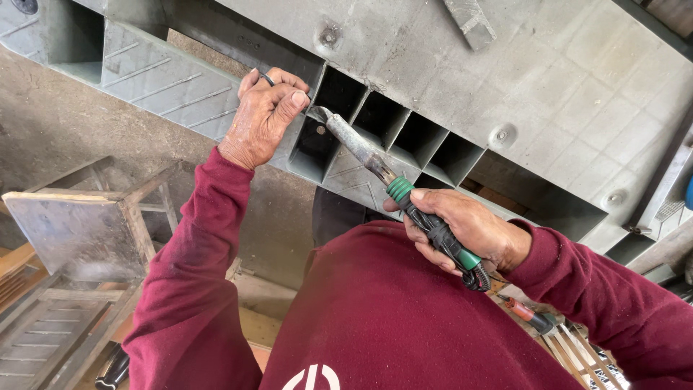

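Note:
A large grey plastic pallet lies across the top of the view, its ribbed edge with open square cells facing me. My left hand grips that edge and pinches a small dark ring or wire against it. My right hand is closed around the green and black handle of a soldering iron. The iron's metal shaft points up left, and its tip touches the pallet's rib just right of my left thumb. Both arms wear maroon sleeves.
A wooden stool stands at the left over a concrete floor. Grey slatted boards lie below it. A red-handled tool and wooden strips rest at the lower right. A dark metal frame borders the right edge.

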